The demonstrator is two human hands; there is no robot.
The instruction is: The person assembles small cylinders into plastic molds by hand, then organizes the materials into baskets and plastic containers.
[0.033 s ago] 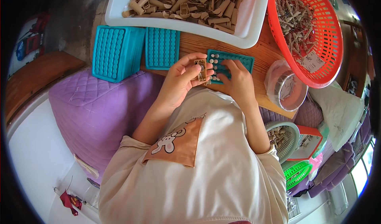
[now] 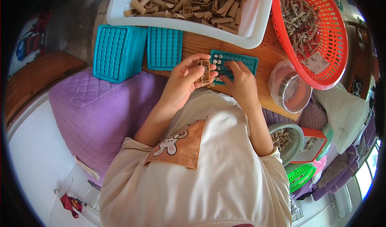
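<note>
My left hand (image 2: 183, 81) is closed round a tan plastic casing (image 2: 204, 71), an open narrow shell with small parts inside. The thumb presses on its edge and the fingers lie behind it. Just right of it is a teal tray (image 2: 250, 62) with round pockets. Several small round white-topped pieces (image 2: 215, 61) sit in the tray's left columns. My right hand (image 2: 242, 81) reaches over this tray, fingers bent down toward the pockets. Its thumb and fingertips are apart, and nothing shows between them. The hand covers the tray's middle and near part.
A white bin (image 2: 217, 32) of tan casings stands at the back. Left are a stack of teal trays (image 2: 116, 54) and another teal tray (image 2: 164, 48). A red basket (image 2: 339, 46) of thin parts stands right, above a plastic-lined round tub (image 2: 277, 86). A purple quilted cushion (image 2: 96, 110) lies left.
</note>
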